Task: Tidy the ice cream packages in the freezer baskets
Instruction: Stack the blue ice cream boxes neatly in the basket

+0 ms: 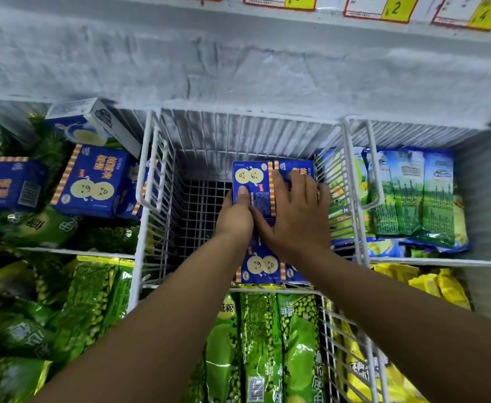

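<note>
Left hand: the left hand (235, 221) pinches the near-left edge of the blue ice cream box (251, 181). The thumb is on top and the other fingers are hidden below, so I read it as a steadying hold.
Right hand: the right hand (298, 212) lies flat across the box tops just beside it, fingers spread, with the fingertips reaching the basket's right wall. It looks to be pressing the row square.
Where the boxes are: inside the middle wire basket (154, 158), packed along its right side. A second blue box (260, 266) sits at the near end, under the wrists, and dark mesh floor shows on the left.
Why there: my guess is that a tight row against the wall leaves room for the strays.
Strays: more blue boxes (90, 181) lie skewed in the left basket on green packets. A pale blue-and-white box (93, 123) is tipped up behind them.
Writing: each blue box shows two yellow smiley faces, an orange-and-white striped edge and Chinese characters I can't make out. The price tags (395, 8) on the freezer rim show a 2 and a 4 on yellow.
Neighbours: green pea-print packets (261, 344) fill the near basket, and green-field packets (413, 193) fill the one on the right.
</note>
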Motion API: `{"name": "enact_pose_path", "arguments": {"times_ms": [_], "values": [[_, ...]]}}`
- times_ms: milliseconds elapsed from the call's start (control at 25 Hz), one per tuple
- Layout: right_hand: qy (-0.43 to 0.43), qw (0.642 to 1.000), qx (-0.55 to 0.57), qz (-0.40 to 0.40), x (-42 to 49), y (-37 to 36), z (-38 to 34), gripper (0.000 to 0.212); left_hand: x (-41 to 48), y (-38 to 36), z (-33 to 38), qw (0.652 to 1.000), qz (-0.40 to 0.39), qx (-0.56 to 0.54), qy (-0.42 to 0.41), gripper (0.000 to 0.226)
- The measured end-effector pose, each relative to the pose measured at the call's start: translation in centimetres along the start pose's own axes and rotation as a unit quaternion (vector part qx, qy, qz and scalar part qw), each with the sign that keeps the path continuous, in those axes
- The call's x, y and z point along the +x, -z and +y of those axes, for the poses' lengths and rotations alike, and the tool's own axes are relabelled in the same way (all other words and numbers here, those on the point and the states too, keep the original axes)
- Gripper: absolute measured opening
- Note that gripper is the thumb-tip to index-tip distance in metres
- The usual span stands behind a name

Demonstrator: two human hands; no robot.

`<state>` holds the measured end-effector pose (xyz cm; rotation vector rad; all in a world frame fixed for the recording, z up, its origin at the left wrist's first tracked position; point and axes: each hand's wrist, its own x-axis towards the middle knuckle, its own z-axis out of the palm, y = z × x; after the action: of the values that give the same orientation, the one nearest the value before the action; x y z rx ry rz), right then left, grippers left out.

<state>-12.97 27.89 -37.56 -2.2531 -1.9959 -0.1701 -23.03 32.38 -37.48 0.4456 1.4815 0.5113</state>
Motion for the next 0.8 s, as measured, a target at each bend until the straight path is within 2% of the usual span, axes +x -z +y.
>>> {"name": "enact_pose_path", "arguments": {"times_ms": [80, 200, 320, 520, 600, 680, 800], "values": [[0.045, 0.997, 0.047, 0.034, 1.5, 0.0, 0.1, 0.061, 0.3, 0.2, 0.1, 1.000, -0.013, -0.024, -0.005, 0.037], [-0.011, 0.993, 0.113, 0.004, 4.2, -0.1, 0.7, 0.060, 0.6, 0.0, -0.4, 0.999, -0.025, -0.029, -0.029, 0.039], [-0.025, 0.994, 0.086, -0.059, 4.6, -1.1, 1.7, 0.066, 0.5, -0.2, -0.7, 0.998, -0.025, 0.014, -0.049, 0.046], [-0.048, 0.996, 0.071, -0.037, 3.7, -1.7, 1.6, 0.070, 0.3, -0.2, -0.7, 0.996, -0.046, 0.056, -0.051, 0.049], [-0.072, 0.993, 0.080, -0.045, 3.4, -1.0, 1.1, 0.068, -0.4, -0.1, -0.9, 0.990, -0.035, 0.115, -0.068, 0.053], [-0.094, 0.990, 0.104, -0.010, 3.0, 0.8, -0.4, 0.061, -2.2, 0.0, -0.2, 0.970, -0.002, 0.194, -0.148, 0.050], [-0.080, 0.980, 0.167, 0.073, 2.4, 5.4, -4.0, 0.045, -7.3, 2.0, 1.7, 0.927, 0.074, 0.198, -0.309, 0.037]]}}
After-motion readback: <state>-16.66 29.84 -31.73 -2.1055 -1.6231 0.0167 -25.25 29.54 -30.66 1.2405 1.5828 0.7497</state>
